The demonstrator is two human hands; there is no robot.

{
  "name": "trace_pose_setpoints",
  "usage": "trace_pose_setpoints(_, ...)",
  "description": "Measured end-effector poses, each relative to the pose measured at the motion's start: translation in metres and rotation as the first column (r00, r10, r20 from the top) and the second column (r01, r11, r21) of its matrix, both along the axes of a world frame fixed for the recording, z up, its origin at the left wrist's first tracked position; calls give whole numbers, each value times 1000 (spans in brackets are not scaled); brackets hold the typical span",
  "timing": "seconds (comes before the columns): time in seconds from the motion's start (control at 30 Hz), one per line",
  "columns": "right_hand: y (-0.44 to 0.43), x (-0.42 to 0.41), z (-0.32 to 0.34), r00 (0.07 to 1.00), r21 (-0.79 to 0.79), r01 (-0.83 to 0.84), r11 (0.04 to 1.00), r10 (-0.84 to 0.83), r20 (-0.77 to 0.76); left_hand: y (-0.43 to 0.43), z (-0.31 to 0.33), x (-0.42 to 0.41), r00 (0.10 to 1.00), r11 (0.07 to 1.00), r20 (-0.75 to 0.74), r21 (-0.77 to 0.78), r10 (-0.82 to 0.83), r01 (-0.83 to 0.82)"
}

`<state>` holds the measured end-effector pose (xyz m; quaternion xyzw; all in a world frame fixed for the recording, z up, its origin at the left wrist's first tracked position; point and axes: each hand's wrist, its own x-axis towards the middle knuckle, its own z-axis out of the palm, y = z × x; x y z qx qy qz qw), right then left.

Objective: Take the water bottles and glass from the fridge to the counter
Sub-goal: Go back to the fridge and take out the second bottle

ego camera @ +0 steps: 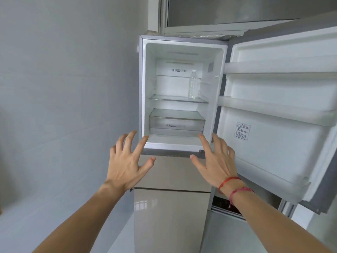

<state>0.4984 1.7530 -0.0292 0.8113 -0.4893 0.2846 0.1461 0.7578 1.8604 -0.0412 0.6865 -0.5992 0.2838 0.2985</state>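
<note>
Water bottle (193,84), clear, stands upright on the glass shelf (169,98) of the fridge (173,172), up beyond the fingers of the right hand (215,159) and left hand (127,161), both spread wide and holding nothing; the door sticker (243,131) right of the fingers is too small to read.

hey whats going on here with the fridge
A person stands facing the fridge, whose upper door is open to the right. The left hand and right hand are both stretched toward it with fingers spread, holding nothing. One clear water bottle stands upright on the right side of the glass shelf inside, not yet touched. No drinking glass shows in this view.
</note>
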Motion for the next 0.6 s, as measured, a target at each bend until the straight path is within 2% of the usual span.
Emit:
trace_pose_setpoints(0.4, -131, 33, 19, 997, -64, 70, 995, -68, 32, -158, 27, 34, 991, 989, 46, -71, -125, 129)
trace_pose_setpoints(0.6, -226, 56, 46, 998, -100, 55, 993, -50, 47, -253, 56, 41, 992, 992, 74, -71, -100, 105)
